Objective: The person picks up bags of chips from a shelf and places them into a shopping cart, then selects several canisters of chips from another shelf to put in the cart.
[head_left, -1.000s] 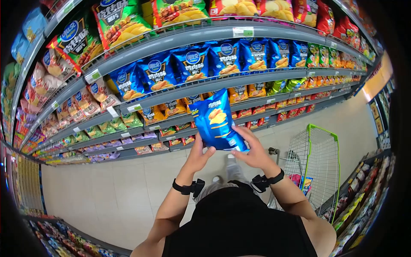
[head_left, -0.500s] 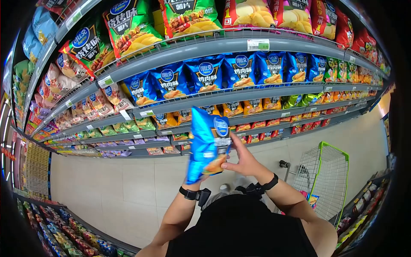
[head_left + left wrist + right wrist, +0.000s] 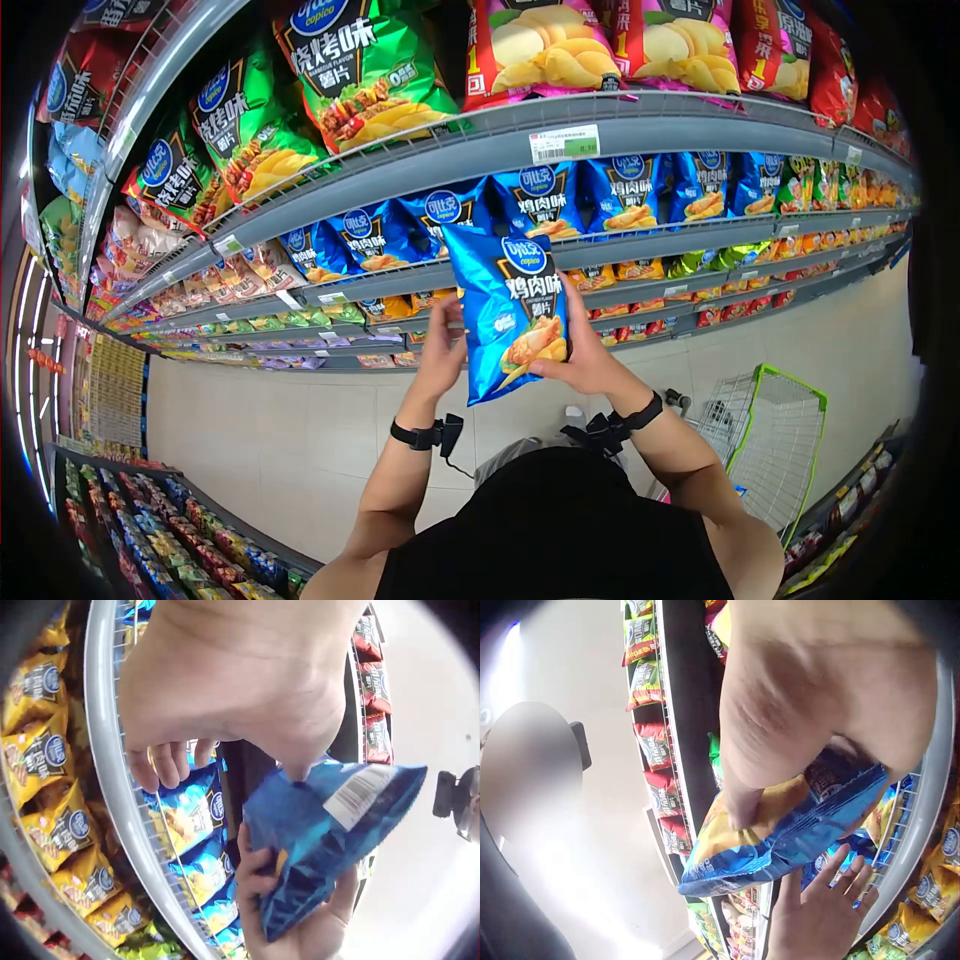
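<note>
Blue chip bag held upright before the snack shelves

Nearest, the right hand (image 3: 590, 365) gripped the blue chip bag (image 3: 508, 310) at its lower right edge, thumb across the front; the left hand (image 3: 441, 345) lay behind the bag's left side with fingers loosely spread, propping rather than clasping it. To hold it well, a light grip at the edges seemed best, lest the chips be crushed. Beyond stood the shelf of matching blue bags (image 3: 590, 200), and a shopping cart (image 3: 775, 440) waited at the right.
</note>
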`<state>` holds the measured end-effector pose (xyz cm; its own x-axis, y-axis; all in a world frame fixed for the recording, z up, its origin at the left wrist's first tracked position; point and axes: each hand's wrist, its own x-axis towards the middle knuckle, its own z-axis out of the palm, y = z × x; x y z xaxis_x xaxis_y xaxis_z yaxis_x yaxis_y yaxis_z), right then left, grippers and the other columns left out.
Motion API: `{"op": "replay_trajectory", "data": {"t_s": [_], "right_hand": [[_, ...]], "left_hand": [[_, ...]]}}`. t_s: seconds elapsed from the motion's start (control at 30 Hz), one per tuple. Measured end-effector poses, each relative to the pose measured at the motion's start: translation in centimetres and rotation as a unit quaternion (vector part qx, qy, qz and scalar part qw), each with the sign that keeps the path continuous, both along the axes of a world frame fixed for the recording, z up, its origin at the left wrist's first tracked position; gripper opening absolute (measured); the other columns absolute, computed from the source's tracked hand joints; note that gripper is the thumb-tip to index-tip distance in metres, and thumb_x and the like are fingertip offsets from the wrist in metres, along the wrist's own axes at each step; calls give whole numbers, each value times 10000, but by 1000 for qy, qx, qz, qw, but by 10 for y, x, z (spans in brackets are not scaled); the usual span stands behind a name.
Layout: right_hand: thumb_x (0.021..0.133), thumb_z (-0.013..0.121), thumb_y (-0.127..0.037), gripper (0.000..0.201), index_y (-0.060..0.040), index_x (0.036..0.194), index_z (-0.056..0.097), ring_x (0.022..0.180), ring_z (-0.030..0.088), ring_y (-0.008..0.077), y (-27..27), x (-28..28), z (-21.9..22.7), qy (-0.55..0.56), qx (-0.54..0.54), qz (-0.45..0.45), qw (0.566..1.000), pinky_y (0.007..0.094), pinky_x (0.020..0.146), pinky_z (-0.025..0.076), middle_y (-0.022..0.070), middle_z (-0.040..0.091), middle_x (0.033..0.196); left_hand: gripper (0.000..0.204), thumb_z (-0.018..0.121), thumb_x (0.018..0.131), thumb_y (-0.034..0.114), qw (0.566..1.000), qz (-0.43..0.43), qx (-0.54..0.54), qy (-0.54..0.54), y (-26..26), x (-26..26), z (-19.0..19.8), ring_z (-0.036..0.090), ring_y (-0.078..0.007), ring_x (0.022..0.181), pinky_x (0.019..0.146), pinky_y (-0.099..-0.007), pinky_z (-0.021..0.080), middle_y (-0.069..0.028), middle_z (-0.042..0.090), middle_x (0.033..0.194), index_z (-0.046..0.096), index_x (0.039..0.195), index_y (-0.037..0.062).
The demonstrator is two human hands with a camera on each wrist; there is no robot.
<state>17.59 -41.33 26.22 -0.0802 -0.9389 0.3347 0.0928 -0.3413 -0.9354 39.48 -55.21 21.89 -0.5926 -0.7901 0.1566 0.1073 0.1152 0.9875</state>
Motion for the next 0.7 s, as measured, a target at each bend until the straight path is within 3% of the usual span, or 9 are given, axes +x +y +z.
{"op": "replay_trajectory", "data": {"t_s": [0.07, 0.2, 0.23, 0.33, 0.37, 0.47, 0.57, 0.6, 0.7], "right_hand": [[816, 823, -102, 1112, -25, 1583, 22, 1393, 350, 235, -14, -12, 1, -5, -5, -15, 1000, 382, 1152, 321, 160, 306, 1528], [823, 820, -121, 1056, -20, 1579, 89, 1355, 419, 250, -45, -30, 17, 32, 10, -57, 998, 385, 1126, 363, 176, 396, 1485], [821, 822, -125, 1060, -23, 1580, 90, 1346, 437, 255, -52, -30, 25, 37, 19, -62, 997, 386, 1119, 373, 181, 413, 1477], [806, 831, -124, 1057, -31, 1586, 124, 1328, 474, 266, -72, -34, 38, 129, 8, -99, 987, 373, 1097, 399, 198, 444, 1466], [810, 824, -117, 1048, -29, 1587, 127, 1330, 468, 263, -81, -36, 37, 130, -6, -94, 987, 372, 1099, 396, 197, 433, 1473], [824, 800, -93, 1024, -17, 1585, 120, 1334, 448, 253, -102, -31, 38, 74, -6, -77, 994, 372, 1113, 377, 193, 401, 1490], [839, 771, -62, 977, 29, 1564, 122, 1315, 453, 237, -128, -23, 33, 99, -36, -122, 987, 368, 1112, 375, 179, 431, 1446], [847, 760, -54, 957, 39, 1558, 126, 1311, 456, 232, -139, -20, 30, 96, -35, -120, 988, 365, 1112, 373, 178, 435, 1440], [863, 731, -32, 835, 56, 1524, 228, 1310, 465, 234, -163, -3, 45, 40, -30, -119, 992, 358, 1113, 370, 175, 462, 1430]], "left_hand": [[532, 638, 951, 71, 993, 59, -84, -61, -27, 5, 10, 543, -172, 1164, 940, -338, 485, -111, 481, 1343, 397, 1425, 53], [478, 660, 921, 73, 961, 231, -139, -60, -76, 16, 37, 575, -165, 1112, 903, -320, 492, -114, 574, 1214, 484, 1364, 44], [480, 671, 905, 84, 944, 265, -176, -87, -85, 20, 48, 578, -237, 1160, 946, -373, 485, -161, 595, 1226, 512, 1355, 28], [553, 688, 880, 92, 786, 329, -475, -222, -118, 38, 65, 561, -332, 1205, 1005, -437, 452, -219, 577, 1285, 492, 1392, 15], [636, 717, 856, 151, 798, 321, -463, -216, -132, 44, 68, 499, -422, 1259, 1062, -481, 395, -272, 530, 1347, 463, 1415, -14], [665, 761, 832, 254, 694, 419, -529, -251, -153, 47, 79, 484, -448, 1237, 1045, -485, 392, -275, 526, 1316, 486, 1359, -46], [700, 796, 798, 328, 754, 351, -499, -246, -170, 52, 101, 476, -468, 1192, 1014, -504, 396, -274, 528, 1261, 505, 1300, -64], [719, 812, 775, 365, 736, 345, -522, -258, -177, 53, 102, 488, -464, 1138, 985, -508, 407, -264, 535, 1204, 512, 1282, -46], [683, 794, 796, 368, 725, 304, -568, -242, -194, 56, 106, 523, -453, 1144, 975, -523, 420, -256, 549, 1248, 533, 1321, 18]]}}
